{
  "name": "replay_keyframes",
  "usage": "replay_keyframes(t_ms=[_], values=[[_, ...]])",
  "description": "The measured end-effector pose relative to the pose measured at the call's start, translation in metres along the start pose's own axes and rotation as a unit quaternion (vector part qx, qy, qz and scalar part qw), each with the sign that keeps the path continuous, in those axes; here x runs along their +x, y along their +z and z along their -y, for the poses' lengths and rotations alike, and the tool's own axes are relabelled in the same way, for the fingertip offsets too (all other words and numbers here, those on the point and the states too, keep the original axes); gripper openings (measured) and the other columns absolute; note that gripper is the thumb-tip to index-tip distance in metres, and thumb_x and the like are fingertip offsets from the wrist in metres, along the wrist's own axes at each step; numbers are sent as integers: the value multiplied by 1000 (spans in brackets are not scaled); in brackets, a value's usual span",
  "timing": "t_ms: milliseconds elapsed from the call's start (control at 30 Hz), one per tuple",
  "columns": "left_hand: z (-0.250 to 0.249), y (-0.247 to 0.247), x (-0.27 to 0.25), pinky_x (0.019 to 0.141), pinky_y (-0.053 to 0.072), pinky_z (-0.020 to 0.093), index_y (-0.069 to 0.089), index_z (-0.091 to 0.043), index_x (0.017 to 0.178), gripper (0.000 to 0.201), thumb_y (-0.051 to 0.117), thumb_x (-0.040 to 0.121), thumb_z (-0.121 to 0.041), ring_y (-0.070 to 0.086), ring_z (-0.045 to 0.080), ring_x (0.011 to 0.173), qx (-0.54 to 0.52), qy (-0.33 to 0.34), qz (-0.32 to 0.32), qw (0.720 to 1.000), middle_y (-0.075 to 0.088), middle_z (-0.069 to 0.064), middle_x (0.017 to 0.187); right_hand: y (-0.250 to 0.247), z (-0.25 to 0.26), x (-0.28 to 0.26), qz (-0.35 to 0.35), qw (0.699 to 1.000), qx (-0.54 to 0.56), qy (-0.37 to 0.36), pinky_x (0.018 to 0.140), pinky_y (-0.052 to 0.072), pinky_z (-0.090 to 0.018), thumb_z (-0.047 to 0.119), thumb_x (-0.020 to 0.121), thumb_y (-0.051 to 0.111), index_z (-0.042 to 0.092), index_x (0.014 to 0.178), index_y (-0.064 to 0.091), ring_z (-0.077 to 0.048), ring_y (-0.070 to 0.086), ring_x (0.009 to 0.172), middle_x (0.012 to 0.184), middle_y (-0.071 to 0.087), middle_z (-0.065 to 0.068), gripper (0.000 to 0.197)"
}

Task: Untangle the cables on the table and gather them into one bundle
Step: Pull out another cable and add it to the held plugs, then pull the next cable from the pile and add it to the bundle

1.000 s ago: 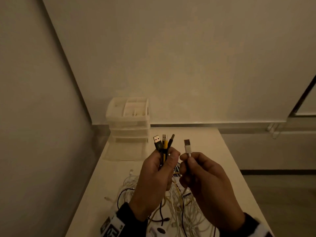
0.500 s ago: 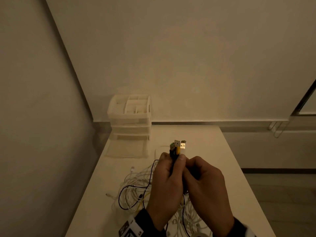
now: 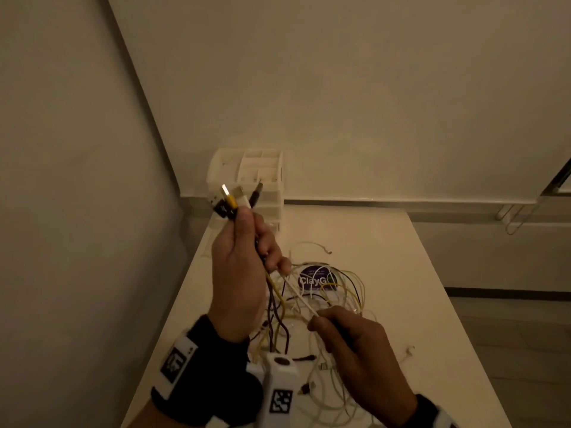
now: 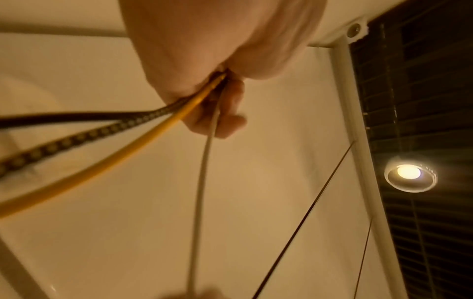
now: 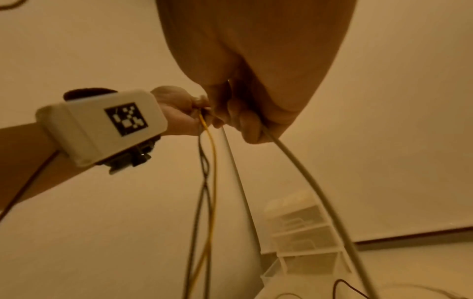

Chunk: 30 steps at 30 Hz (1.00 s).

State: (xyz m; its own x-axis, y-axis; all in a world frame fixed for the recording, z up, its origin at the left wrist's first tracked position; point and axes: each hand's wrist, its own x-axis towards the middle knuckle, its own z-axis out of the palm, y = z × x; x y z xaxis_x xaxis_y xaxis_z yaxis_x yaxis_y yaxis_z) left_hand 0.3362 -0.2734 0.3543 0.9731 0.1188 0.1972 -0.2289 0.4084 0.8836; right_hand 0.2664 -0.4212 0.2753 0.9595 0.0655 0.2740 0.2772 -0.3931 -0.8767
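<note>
My left hand [image 3: 247, 242] is raised above the table and grips a bunch of cable ends [image 3: 236, 200], their plugs sticking up out of the fist: black, yellow, white and dark. In the left wrist view a braided black cable [image 4: 76, 139], a yellow cable [image 4: 122, 155] and a white cable [image 4: 202, 182] run out of the fist. My right hand [image 3: 321, 322], lower and to the right, pinches the white cable [image 3: 301, 296], which stretches taut up to the left hand. A tangle of white, yellow and black cables [image 3: 336, 291] lies on the table below.
A white drawer organiser [image 3: 253, 168] stands at the table's far left corner against the wall. A round purple sticker [image 3: 313, 281] lies under the tangle. The white table [image 3: 417, 273] has its left edge beside a wall and its right edge open to the floor.
The white plug has joined the bunch in my left hand, which rose up and left. My right hand let go of the plug and slid down along the white cable.
</note>
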Motion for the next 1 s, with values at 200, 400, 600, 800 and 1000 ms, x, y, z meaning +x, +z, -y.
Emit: replay_keyframes(t_ms=[200,400,600,800,1000], values=[[-41,-47,12,39,21,20,45,-19,74,35,41,100,-42,21,9,43,42,74,-4,996,29,-6,55,-6,-27,-4,115,992,-7,48,58,37,-14,24,98,52,30,76,64,-3,52,58,62,58,20,26],[2,-37,-36,67,53,26,68,-33,106,23,68,86,-44,62,0,68,433,61,258,862,67,-23,77,-14,1,18,66,993,91,35,52,31,-31,20,95,54,8,79,65,-10,35,50,54,43,6,23],[29,-29,-46,67,53,41,65,-20,116,27,56,96,-37,68,17,75,386,111,206,892,72,-2,86,-29,30,29,64,983,165,40,53,30,-42,24,97,49,1,78,62,-27,33,52,57,40,-12,33],[14,-20,-33,51,39,19,65,-32,93,11,56,93,-38,47,3,52,349,150,163,910,57,-17,62,-23,25,13,49,986,156,37,53,31,-34,28,98,45,12,81,67,-18,37,51,55,45,0,32],[-18,-56,22,49,28,33,64,-27,73,23,59,89,-42,31,16,45,236,128,-30,963,42,-8,50,-19,-20,-21,79,991,88,70,53,32,-28,38,94,47,18,75,62,-8,36,52,59,43,0,32]])
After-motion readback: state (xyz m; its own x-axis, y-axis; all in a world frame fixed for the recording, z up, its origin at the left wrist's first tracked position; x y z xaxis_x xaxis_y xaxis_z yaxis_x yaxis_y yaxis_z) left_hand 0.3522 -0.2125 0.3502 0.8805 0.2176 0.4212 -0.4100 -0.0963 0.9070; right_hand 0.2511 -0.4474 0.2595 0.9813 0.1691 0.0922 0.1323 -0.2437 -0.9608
